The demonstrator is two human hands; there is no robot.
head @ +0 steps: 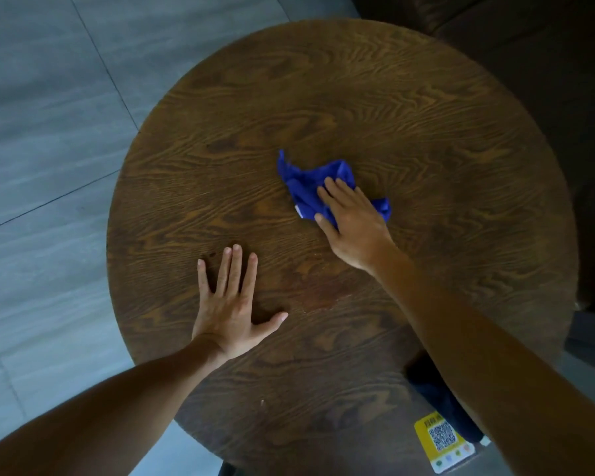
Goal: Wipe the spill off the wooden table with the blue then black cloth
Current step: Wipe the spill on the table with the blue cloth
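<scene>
A crumpled blue cloth (310, 183) lies near the middle of the round wooden table (358, 97). My right hand (352, 225) presses flat on the cloth's near right part, fingers spread over it. My left hand (232, 300) rests flat on the bare wood at the near left, fingers apart, holding nothing. A faint reddish smear (320, 297) shows on the wood between my two hands. A dark, black cloth (437, 396) lies at the table's near right edge, partly hidden under my right forearm.
A yellow and white QR-code sticker (442, 441) is on the near right rim of the table. Grey tiled floor (49, 132) lies to the left. Dark furniture (547, 46) stands at the far right behind the table.
</scene>
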